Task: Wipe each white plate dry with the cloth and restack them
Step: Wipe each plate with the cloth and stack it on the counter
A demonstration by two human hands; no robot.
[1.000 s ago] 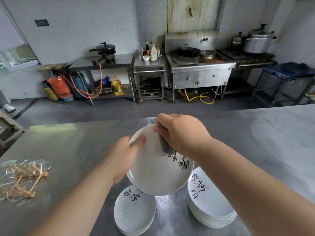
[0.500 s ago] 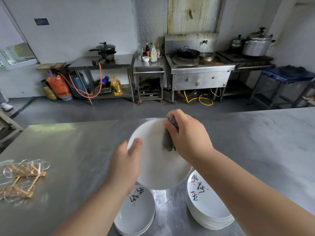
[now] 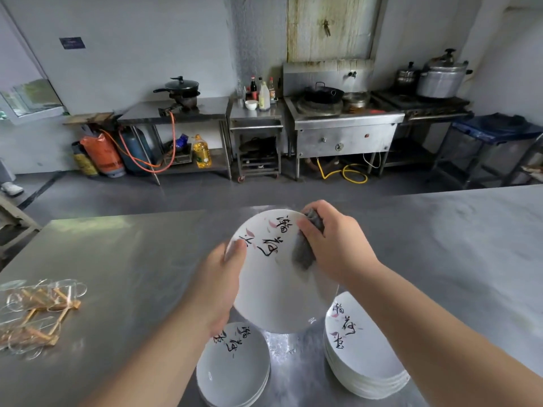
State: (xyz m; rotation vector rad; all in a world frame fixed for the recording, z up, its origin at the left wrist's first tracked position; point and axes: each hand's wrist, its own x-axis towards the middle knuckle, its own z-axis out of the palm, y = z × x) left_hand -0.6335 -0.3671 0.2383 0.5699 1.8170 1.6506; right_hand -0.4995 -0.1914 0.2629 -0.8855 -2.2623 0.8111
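Now right hand [image 3: 338, 245] rubs grey cloth [image 3: 304, 254] (crumpled) on glossy plate [image 3: 276, 292].

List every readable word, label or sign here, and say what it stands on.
held plate: black brush characters, too stylised to read.
left stack and right stack, top plates: similar characters, unreadable.
blue wall sign: too small to read.
sauce bottles and oil bottle: labels blurred.

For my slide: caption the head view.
Left hand holds a white plate; right hand presses a grey cloth on it.
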